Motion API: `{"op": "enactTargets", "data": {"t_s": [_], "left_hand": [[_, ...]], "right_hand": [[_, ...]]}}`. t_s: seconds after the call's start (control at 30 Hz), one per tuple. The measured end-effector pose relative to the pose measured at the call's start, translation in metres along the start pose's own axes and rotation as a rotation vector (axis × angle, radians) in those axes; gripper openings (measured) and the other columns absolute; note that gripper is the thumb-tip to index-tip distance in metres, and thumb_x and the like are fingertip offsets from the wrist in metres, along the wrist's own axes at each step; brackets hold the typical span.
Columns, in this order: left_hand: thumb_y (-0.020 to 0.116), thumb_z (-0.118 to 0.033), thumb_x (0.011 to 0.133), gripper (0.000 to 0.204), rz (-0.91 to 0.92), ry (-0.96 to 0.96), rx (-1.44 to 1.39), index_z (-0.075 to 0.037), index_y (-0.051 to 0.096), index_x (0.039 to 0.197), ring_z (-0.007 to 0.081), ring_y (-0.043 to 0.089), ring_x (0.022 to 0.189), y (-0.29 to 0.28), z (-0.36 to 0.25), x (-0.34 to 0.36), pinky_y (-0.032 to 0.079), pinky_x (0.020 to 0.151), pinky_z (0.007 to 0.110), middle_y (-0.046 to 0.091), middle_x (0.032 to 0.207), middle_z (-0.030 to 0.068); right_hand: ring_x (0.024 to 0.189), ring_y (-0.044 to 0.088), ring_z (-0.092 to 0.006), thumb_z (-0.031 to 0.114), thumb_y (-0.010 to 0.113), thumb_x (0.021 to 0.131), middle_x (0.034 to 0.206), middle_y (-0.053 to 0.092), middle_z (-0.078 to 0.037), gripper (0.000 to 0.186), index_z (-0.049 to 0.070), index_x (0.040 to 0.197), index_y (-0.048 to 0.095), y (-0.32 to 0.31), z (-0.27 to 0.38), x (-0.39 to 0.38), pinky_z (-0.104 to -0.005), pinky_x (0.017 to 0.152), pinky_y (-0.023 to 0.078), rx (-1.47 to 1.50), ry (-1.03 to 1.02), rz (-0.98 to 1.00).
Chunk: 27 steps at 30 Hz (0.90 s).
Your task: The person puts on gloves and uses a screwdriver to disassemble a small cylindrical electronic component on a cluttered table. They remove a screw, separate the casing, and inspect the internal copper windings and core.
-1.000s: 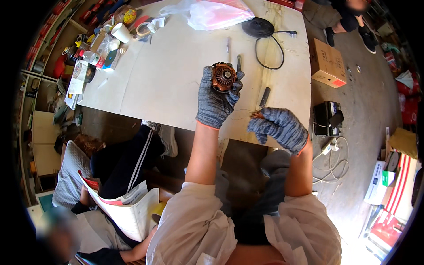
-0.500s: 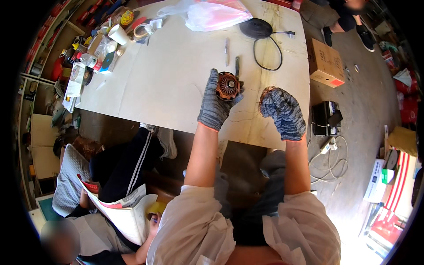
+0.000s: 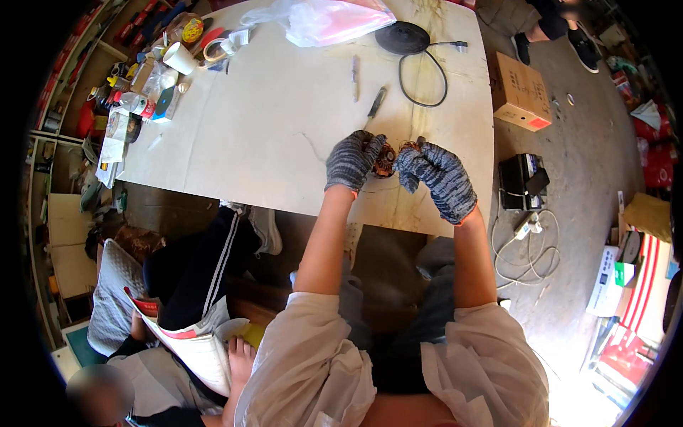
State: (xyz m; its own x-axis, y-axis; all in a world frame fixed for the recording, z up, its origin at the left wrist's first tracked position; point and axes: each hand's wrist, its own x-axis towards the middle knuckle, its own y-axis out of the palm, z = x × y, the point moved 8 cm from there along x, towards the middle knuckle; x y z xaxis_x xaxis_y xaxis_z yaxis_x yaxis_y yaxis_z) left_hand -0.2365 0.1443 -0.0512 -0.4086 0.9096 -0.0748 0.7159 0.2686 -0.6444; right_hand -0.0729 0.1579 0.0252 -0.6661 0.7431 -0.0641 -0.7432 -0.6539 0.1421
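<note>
Both my hands wear grey knitted gloves and are raised over the near part of the table. My left hand (image 3: 353, 161) is closed around a motor rotor (image 3: 385, 162) with copper windings, partly hidden by the glove. Beside it, my right hand (image 3: 442, 178) is closed on a tangle of thin copper wire (image 3: 409, 146), most of it inside the fingers. The two hands nearly meet at the rotor. Just beyond them lies a slim tool with a dark handle (image 3: 377, 102), and past that a thin pen-like stick (image 3: 355, 78).
A coiled black cable (image 3: 403, 38) and a plastic bag (image 3: 334, 23) lie at the table's far side. A white cup (image 3: 180, 58), bottles and tape crowd the left end. Rightward on the floor are a cardboard box (image 3: 523, 92) and a power strip (image 3: 528, 225). Another person sits at lower left.
My right hand has moved left to the rotor, bringing the copper wire along. My left hand has turned, so the rotor now faces rightward and shows less.
</note>
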Motion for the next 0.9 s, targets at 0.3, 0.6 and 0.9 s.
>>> {"op": "enactTargets", "data": {"t_s": [0.3, 0.6, 0.9], "left_hand": [[0.064, -0.021, 0.085, 0.019, -0.194, -0.029, -0.250, -0.003, 0.069, 0.085, 0.0323, 0.061, 0.076, -0.047, -0.004, -0.008, 0.047, 0.073, 0.041, 0.064, 0.076, 0.0160], [0.068, -0.008, 0.081, 0.024, -0.364, 0.452, -0.409, -0.001, 0.062, 0.104, 0.0175, 0.058, 0.084, -0.060, -0.087, -0.072, 0.047, 0.074, 0.028, 0.056, 0.095, 0.0079], [0.053, -0.037, 0.094, 0.045, 0.013, -0.416, -1.406, -0.001, 0.054, 0.120, 0.0210, 0.062, 0.093, 0.053, 0.008, -0.144, 0.051, 0.080, 0.035, 0.062, 0.110, 0.0109]], "right_hand": [[0.069, 0.056, -0.0140, 0.019, 0.057, 0.093, 0.078, 0.061, -0.006, 0.022, -0.002, 0.092, 0.063, -0.012, -0.022, 0.012, -0.0260, 0.066, 0.044, 0.229, 0.113, -0.170], [0.078, 0.059, -0.0195, 0.011, 0.049, 0.092, 0.089, 0.064, -0.010, 0.014, 0.003, 0.099, 0.058, 0.002, -0.012, 0.009, -0.0298, 0.073, 0.048, -0.639, -0.014, -0.060], [0.094, 0.057, -0.0155, 0.011, 0.046, 0.097, 0.107, 0.061, -0.006, 0.029, -0.002, 0.123, 0.045, 0.006, -0.062, -0.018, -0.0274, 0.089, 0.046, 0.237, 0.173, 0.028]]}}
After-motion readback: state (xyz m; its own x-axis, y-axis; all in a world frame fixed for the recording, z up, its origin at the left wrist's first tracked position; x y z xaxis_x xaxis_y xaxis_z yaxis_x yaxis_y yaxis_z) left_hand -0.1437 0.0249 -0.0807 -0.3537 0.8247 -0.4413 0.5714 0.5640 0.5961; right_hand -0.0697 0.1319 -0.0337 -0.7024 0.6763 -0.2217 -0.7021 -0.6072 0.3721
